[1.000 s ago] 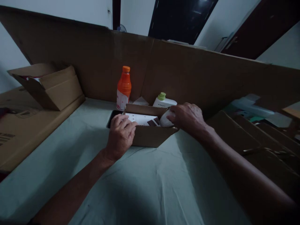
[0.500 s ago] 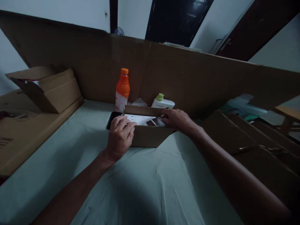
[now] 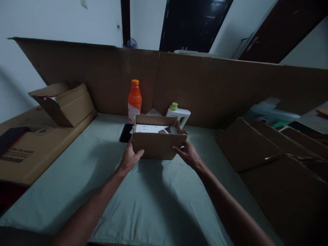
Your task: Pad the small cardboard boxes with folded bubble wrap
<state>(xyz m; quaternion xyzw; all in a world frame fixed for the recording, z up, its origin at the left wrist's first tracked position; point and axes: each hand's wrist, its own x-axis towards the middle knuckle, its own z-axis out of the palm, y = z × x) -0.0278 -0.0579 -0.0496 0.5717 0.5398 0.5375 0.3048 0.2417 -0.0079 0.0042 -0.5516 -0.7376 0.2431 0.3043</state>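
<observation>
A small open-topped cardboard box stands on the pale green sheet, held at both ends. My left hand grips its left end, the thumb lying along the front face. At the right end, my right hand clasps the box, also with its thumb on the front; the other fingers of both hands are mostly hidden. Inside the box sit a white carton and something clear and plastic-looking at the right. Just behind stand an orange bottle and a white jug with a green cap.
A black flat object lies left of the box. Another open cardboard box rests on a large carton at left. Cardboard boxes stand at right. A tall cardboard panel closes off the back.
Both hands have moved from the top of the box down to its two ends and now grip it. The view has shifted slightly.
</observation>
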